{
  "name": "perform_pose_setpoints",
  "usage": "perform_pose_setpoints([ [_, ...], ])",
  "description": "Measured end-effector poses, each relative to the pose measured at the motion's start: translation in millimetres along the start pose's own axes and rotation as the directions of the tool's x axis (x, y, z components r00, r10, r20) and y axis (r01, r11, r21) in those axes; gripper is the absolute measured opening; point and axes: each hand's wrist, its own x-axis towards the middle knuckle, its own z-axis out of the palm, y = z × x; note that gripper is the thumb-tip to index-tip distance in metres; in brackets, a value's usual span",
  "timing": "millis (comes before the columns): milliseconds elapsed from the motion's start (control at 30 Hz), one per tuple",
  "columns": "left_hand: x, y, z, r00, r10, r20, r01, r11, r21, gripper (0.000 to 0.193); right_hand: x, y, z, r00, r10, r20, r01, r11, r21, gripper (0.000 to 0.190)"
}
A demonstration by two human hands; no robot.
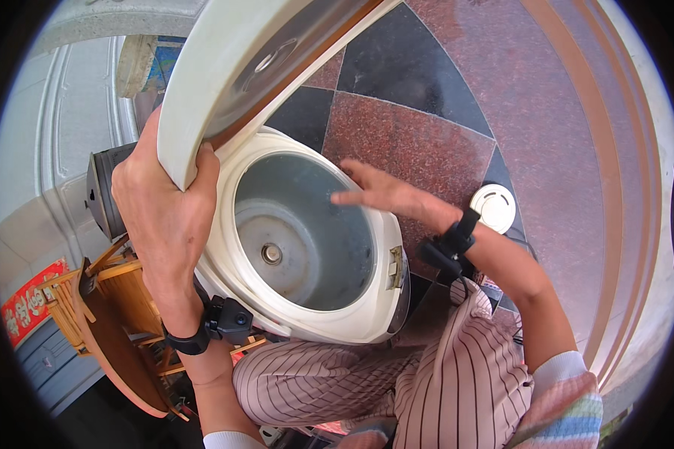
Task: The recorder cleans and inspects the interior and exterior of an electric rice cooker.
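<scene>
A white rice cooker body (383, 292) stands before me without its inner pot, so its grey heating chamber (303, 224) shows, with a round metal sensor (271, 253) at the bottom. My left hand (165, 196) grips the edge of its raised lid (219, 67), thumb on the inner side and fingers behind. My right hand (370, 188) is slightly blurred, fingers apart, at the far right part of the cooker's rim, and holds nothing. Whether it touches the rim I cannot tell. A latch recess (395, 268) shows at the front of the rim.
A round white object (492, 208) with a cable lies on the tiled floor (407, 134) at the right. Wooden furniture (118, 331) and a dark metal container (109, 191) stand at the left. My knees in striped trousers (314, 381) are close below the cooker.
</scene>
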Motion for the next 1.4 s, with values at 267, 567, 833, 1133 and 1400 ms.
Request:
perform_pose_setpoints([
  [267,-1.9,-0.1,-4.1,1.000,-0.008,-0.015,0.007,1.000,-0.027,0.035,-5.2,29.1,23.6,0.976,0.155,-0.154,-0.182,0.967,-0.178,0.064],
  [567,-58.2,-73.3,-39.5,0.913,-0.310,-0.264,0.212,0.915,-0.342,0.036,-24.9,-39.4,27.6,0.941,0.027,-0.337,-0.181,0.883,-0.432,0.056],
  [833,-141.5,-156.9,-15.1,0.685,-0.658,-0.315,0.112,0.522,-0.846,0.042,-53.6,-153.0,12.9,0.859,-0.336,-0.387,-0.196,0.483,-0.854,0.034],
  [1133,-199.1,-181.8,62.8,0.539,-0.835,-0.112,-0.011,0.126,-0.992,0.045,-49.8,-192.2,44.6,0.814,-0.507,-0.283,-0.259,0.120,-0.958,0.022],
  [1400,-218.1,-187.8,93.7,0.533,-0.846,0.027,-0.035,-0.053,-0.998,0.049,-44.4,-175.5,42.3,0.825,-0.511,-0.240,-0.224,0.095,-0.970,0.031],
])
